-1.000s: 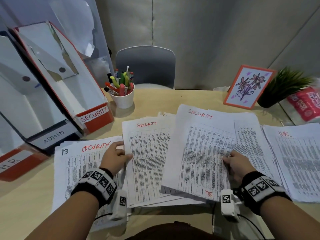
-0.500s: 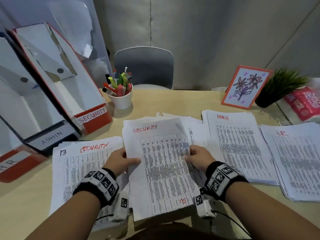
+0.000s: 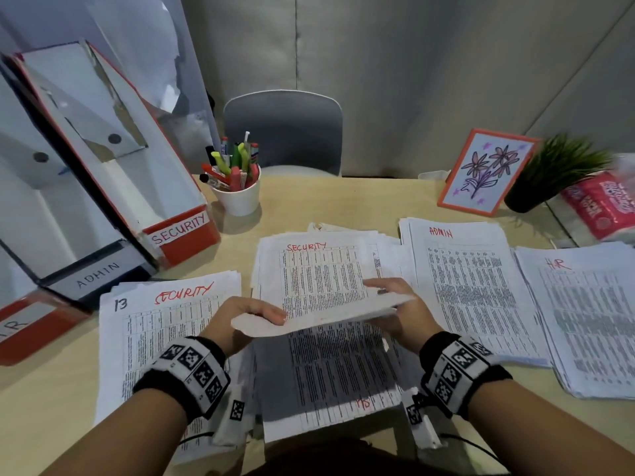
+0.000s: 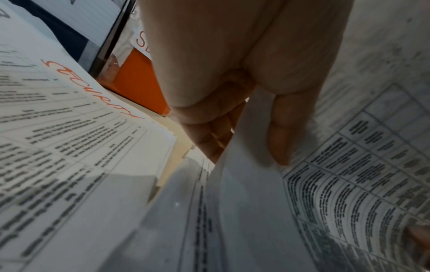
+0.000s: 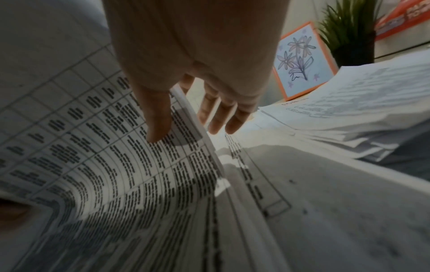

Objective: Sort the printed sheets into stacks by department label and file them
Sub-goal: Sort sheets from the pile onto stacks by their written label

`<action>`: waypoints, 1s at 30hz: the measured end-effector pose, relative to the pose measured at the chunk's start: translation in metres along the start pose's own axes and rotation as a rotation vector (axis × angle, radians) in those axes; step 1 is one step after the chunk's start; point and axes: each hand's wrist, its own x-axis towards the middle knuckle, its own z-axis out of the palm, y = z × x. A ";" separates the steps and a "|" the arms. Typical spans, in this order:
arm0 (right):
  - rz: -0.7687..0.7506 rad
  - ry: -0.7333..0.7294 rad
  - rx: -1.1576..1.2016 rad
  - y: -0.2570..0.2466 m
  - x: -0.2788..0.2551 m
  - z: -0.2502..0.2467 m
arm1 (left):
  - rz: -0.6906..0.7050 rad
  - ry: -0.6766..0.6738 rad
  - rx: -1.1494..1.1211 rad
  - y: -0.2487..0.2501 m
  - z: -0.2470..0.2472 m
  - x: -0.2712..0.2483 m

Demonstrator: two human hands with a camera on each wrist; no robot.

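Above the middle pile (image 3: 336, 372), both hands hold a thin bundle of printed sheets headed SECURITY (image 3: 319, 280), its near edge raised. My left hand (image 3: 261, 312) pinches the bundle's left edge, thumb on top and fingers beneath (image 4: 242, 139). My right hand (image 3: 388, 288) pinches the right edge the same way (image 5: 188, 117). A SECURITY stack (image 3: 165, 321) lies to the left. The ADMIN stack (image 3: 470, 286) and HR stack (image 3: 591, 321) lie to the right. File boxes labelled SECURITY (image 3: 178, 231), ADMIN (image 3: 98, 274) and HR (image 3: 13, 328) lean at the left.
A white cup of pens (image 3: 237, 194) stands behind the piles. A framed flower drawing (image 3: 484, 173), a small plant (image 3: 556, 173) and a red packet (image 3: 604, 204) sit at the back right. A grey chair (image 3: 281, 132) stands beyond the desk (image 3: 326, 201).
My right hand has carried a SECURITY sheet from over the ADMIN stack to the middle pile. Both hands now lift the SECURITY sheets by their near edge.
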 end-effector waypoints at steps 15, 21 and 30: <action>0.247 -0.019 0.453 0.001 -0.007 0.004 | -0.215 0.250 0.042 -0.006 -0.018 0.017; 0.130 -0.071 0.250 0.012 -0.011 0.005 | -0.278 0.375 0.076 -0.011 -0.008 0.036; 0.134 -0.088 0.290 0.017 -0.011 0.005 | -0.241 0.337 0.206 -0.006 -0.002 0.036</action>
